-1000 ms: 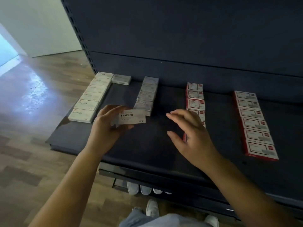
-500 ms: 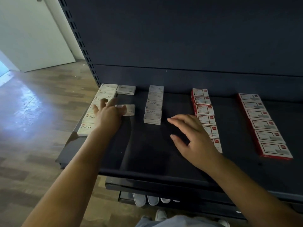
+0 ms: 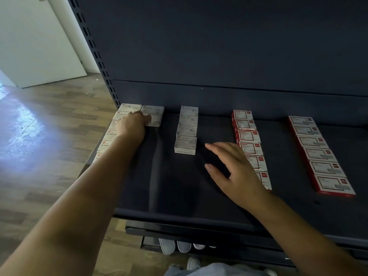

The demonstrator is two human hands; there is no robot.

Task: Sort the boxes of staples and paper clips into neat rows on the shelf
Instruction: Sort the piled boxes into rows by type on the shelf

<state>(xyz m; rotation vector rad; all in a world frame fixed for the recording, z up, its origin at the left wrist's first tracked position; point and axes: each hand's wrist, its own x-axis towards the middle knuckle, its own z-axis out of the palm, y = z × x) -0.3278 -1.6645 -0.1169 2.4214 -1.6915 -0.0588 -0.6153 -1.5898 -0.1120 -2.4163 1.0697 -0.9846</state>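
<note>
Both hands [image 3: 133, 122] [image 3: 235, 168] outstretched over shelf [image 3: 179, 192]

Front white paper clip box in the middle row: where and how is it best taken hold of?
Probably pinch the front paper clip box across its two long side faces, coming from above and the front. It lies flat, its back butts the next box, and the shelf is bare on both sides.

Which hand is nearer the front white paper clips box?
Right. The right hand hovers open just to the right of the front white paper clips box; the left hand is farther away to its left, on a staples box.
</note>
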